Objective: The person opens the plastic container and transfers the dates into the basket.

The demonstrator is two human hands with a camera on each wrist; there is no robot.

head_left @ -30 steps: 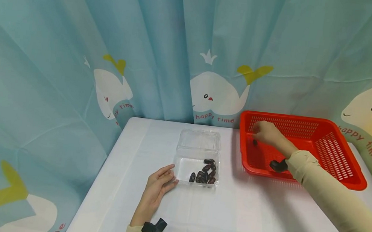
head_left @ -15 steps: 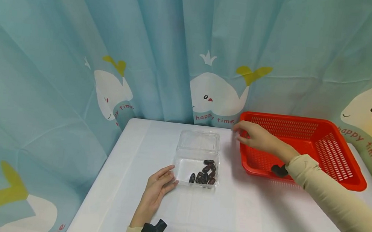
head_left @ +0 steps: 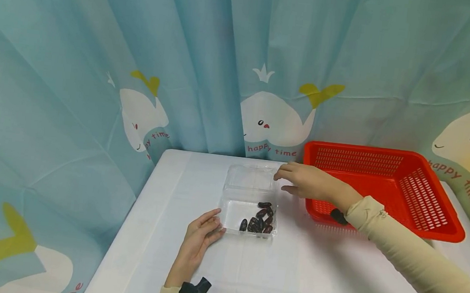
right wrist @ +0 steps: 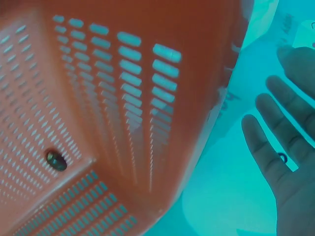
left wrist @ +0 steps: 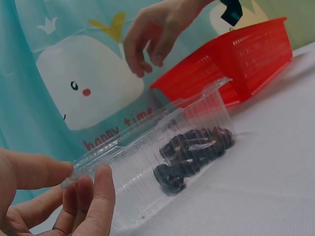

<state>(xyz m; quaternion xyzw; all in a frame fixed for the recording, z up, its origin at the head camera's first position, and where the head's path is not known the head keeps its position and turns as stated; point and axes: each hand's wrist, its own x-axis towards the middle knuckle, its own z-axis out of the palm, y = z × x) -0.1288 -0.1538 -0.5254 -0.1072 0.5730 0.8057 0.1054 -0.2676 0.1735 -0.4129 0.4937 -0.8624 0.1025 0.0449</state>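
Your spread right hand (head_left: 310, 180) now brings nothing visible from the red rectangular plastic basket (head_left: 422, 198) toward the clear hinged plastic box (head_left: 234, 212) your left hand (head_left: 197, 239) pinches

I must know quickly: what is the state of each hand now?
Left hand: closed, pinching the clear plastic clamshell box.
Right hand: open, nothing visible in it.

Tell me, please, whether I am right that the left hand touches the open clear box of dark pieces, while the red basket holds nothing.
Not quite: the red basket does hold something, as the right wrist view shows a small dark oval inside it. The left hand does touch the open clear box of dark pieces.
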